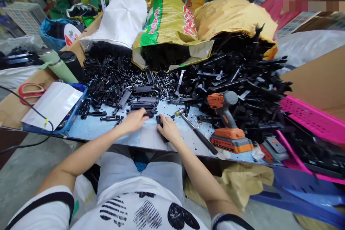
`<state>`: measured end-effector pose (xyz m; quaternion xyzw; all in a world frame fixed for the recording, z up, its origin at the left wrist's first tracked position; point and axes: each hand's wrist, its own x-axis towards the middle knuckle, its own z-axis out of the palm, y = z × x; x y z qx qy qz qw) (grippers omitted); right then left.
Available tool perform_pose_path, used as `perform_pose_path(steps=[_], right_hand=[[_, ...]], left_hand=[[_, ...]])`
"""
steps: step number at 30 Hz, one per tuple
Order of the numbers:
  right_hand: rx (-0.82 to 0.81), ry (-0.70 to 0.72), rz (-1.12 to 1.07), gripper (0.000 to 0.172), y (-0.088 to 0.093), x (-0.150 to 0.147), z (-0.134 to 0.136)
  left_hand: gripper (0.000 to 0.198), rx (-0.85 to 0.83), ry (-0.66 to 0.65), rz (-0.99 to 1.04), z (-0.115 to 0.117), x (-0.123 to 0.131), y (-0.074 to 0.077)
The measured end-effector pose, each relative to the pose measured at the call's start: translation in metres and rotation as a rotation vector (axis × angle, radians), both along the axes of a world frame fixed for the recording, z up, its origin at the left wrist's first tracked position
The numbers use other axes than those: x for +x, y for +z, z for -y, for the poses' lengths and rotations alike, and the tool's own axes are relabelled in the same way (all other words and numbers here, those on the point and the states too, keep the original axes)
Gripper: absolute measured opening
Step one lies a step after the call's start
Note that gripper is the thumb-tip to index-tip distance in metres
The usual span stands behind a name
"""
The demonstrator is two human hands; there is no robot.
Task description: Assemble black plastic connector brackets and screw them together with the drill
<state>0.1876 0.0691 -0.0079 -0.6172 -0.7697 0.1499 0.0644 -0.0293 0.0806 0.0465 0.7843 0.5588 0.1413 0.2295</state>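
Near the table's front edge, my right hand [168, 128] is closed round a black part [163, 134], which lies partly under the fingers. My left hand [135, 119] is just left of it, its fingertips at the near end of a row of black parts [142, 101]; what the fingers hold, if anything, is hidden. Behind the row lies a heap of small silver screws [164, 83]. A hammer [198, 131] rests to the right of my right hand. Beyond it stands an orange and grey cordless drill [225, 118].
Large heaps of black parts [105, 75] spill from a white sack [121, 14], a yellow-green sack [172, 18] and a tan sack [234, 14]. At the left are red scissors [31, 93], a blue tray [67, 125] and a green bottle [60, 66]; a pink basket [312, 118] stands right.
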Motion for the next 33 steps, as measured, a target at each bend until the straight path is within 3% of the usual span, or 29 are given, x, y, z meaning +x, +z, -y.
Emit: perform_pose_path(steps=[1,3,5,8,11,14,19,27,30,33], right_hand=[[-0.008,0.055,-0.098,0.051,0.000,0.001,0.002],[-0.059,0.096,-0.371,0.049,0.001,0.006,0.007],[-0.175,0.025,-0.689,0.050,0.001,0.008,0.013],[-0.385,-0.083,-1.068,0.059,0.003,0.002,0.021],[-0.455,-0.087,-1.232,0.066,0.005,-0.006,0.027],[-0.380,0.017,-1.204,0.063,0.009,-0.002,0.027],[-0.106,0.272,-1.024,0.050,0.016,0.010,0.024],[0.207,0.205,-1.047,0.050,0.024,-0.020,0.038],[0.309,0.160,-1.021,0.052,0.021,-0.030,0.046],[0.351,0.167,-0.990,0.054,0.016,-0.035,0.048]], left_hand=[[0.026,-0.070,-0.064,0.085,0.016,0.011,-0.010],[0.028,-0.153,-0.036,0.217,0.041,0.025,-0.028],[0.035,-0.153,0.039,0.322,0.054,0.031,-0.037],[0.027,-0.043,0.081,0.435,0.059,0.036,-0.036],[0.033,0.100,0.115,0.490,0.059,0.042,-0.031],[0.036,0.206,0.159,0.472,0.062,0.043,-0.027],[0.033,0.342,0.192,0.461,0.070,0.050,-0.023],[0.033,0.611,0.394,0.652,0.071,0.077,-0.012],[0.033,0.643,0.356,0.656,0.068,0.073,-0.007],[0.033,0.632,0.282,0.628,0.065,0.066,-0.011]])
